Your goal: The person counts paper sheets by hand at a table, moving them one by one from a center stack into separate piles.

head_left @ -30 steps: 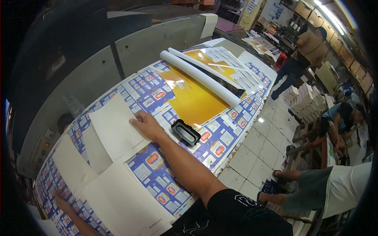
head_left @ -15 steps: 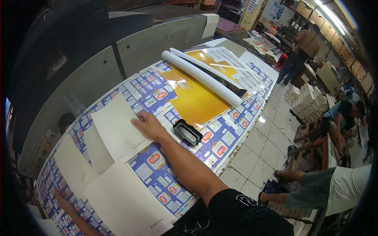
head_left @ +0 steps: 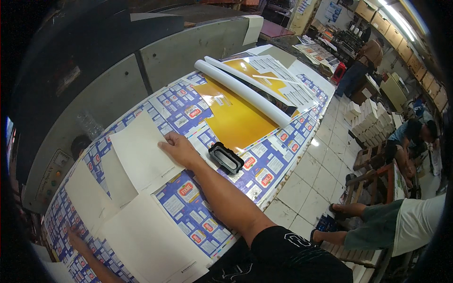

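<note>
Partly cropped left hand (head_left: 75, 238), right hand (head_left: 179, 148) flat

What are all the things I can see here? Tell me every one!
printed sheets: a big spread, blue and white with red patches, covering the long table
blank sheets: several, white, lying on the printed sheets at the left
yellow sheet: one, yellow, middle of the table
rolled sheet: one, white, lying across the yellow sheet
magnifier-like frame: one, black, beside the right forearm
machine: one, grey, behind the table
stacked boxes: several piles, pale, on the tiled floor at right
other people: a few, at right
left hand: flat on the printed sheets, lower left
right hand: flat on a blank sheet
</note>
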Demonstrator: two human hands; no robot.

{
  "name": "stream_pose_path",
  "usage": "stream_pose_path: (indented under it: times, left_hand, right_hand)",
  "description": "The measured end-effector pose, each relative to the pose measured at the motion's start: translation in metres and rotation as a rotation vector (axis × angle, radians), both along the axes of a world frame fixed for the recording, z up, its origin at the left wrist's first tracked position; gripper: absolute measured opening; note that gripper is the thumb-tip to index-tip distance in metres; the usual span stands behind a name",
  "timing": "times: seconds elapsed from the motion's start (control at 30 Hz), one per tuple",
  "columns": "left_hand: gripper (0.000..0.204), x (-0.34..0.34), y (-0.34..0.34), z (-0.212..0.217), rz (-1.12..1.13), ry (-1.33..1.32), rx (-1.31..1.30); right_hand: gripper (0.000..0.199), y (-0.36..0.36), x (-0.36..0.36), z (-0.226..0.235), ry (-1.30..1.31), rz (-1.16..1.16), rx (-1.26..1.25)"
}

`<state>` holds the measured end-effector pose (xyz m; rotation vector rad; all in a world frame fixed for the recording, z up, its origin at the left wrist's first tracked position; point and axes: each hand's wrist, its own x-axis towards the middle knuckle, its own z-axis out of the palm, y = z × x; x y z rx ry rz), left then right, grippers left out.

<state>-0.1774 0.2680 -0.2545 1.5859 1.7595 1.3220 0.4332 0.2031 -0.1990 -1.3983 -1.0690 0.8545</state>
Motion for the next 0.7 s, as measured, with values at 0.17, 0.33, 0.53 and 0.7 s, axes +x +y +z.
stream_pose_path:
  times: [0.17, 0.33, 0.53, 0.7]
  left_hand:
    - [0.050, -0.026, 0.007, -0.007, 0.030, 0.057, -0.018]
    - [0.051, -0.030, 0.008, -0.010, 0.019, 0.081, 0.012]
    - [0.053, 0.001, 0.001, 0.002, 0.090, -0.072, -0.007]
    - [0.052, -0.010, 0.004, -0.008, 0.031, -0.031, 0.056]
  right_hand:
    - [0.029, 0.000, -0.004, 0.005, -0.004, 0.015, -0.008]
    - [0.031, 0.002, -0.005, 0.002, 0.013, 0.016, 0.009]
    - [0.031, -0.004, -0.002, 0.009, -0.054, -0.001, -0.028]
    - [0.031, -0.003, -0.004, 0.008, -0.004, 0.006, -0.013]
